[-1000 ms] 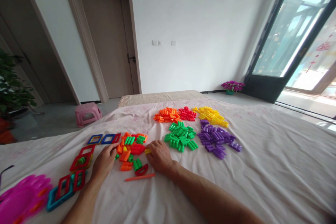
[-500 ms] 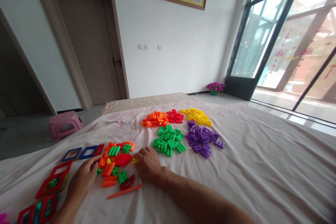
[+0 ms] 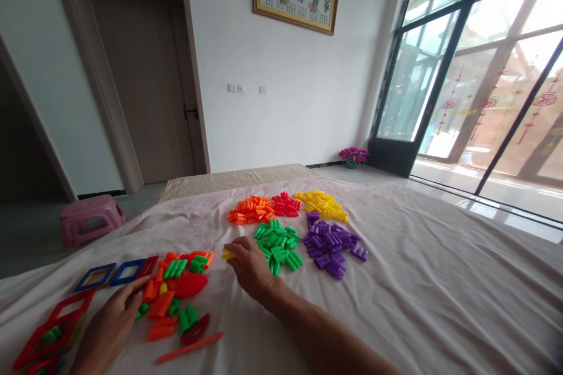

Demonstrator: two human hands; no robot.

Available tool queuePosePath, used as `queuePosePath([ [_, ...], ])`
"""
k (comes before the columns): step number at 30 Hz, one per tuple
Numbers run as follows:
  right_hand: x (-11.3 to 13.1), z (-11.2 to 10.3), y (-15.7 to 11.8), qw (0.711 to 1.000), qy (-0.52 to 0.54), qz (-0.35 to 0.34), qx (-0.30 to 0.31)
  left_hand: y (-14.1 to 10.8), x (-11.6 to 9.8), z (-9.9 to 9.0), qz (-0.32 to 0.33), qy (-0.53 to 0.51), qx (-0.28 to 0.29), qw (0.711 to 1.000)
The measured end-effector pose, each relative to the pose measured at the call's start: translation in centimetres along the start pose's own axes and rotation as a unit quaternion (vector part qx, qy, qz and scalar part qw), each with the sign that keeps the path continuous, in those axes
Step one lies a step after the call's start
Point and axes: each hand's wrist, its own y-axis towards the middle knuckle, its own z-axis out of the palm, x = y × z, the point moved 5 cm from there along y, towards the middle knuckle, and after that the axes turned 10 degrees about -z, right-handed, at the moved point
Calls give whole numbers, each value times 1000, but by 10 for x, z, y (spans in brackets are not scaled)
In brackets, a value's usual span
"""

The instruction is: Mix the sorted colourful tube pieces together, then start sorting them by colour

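Observation:
My right hand (image 3: 250, 266) pinches a yellow plastic block (image 3: 227, 254) between thumb and fingers. It is just left of the green block pile (image 3: 278, 244). My left hand (image 3: 115, 312) lies with fingers stretched out at the left edge of a mixed pile of orange (image 3: 160, 303), green (image 3: 175, 268) and red blocks (image 3: 192, 285). Its fingertips touch or nearly touch the orange pieces; exact contact is unclear. Below that pile are a red curved piece (image 3: 195, 331) and a long orange-red stick (image 3: 190, 347).
Orange (image 3: 250, 210), red (image 3: 287, 205), yellow (image 3: 323, 205) and purple (image 3: 331, 241) block piles lie farther back on the wrinkled cloth (image 3: 422, 281). Blue (image 3: 127, 272) and red square frames (image 3: 55, 328) are at left. A pink stool (image 3: 91, 220) stands on the floor beyond.
My right hand has moved right and away from the mixed pile with the yellow block still pinched. The left hand stays by the pile. The camera view has shifted slightly.

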Motion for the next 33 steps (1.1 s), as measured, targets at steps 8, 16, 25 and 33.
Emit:
queuePosePath([
  [8,-118,-102,3,973,-83,184,-115,5,5,1,28,34,-48,998],
  [16,-205,-206,-24,897,-244,355,-100,7,9,4,4,20,-29,999],
  [25,-161,-165,-8,940,-170,270,-122,6,5,3,19,10,-23,999],
  [33,2,-31,9,997,47,58,32,-9,-13,-8,30,18,-50,998],
])
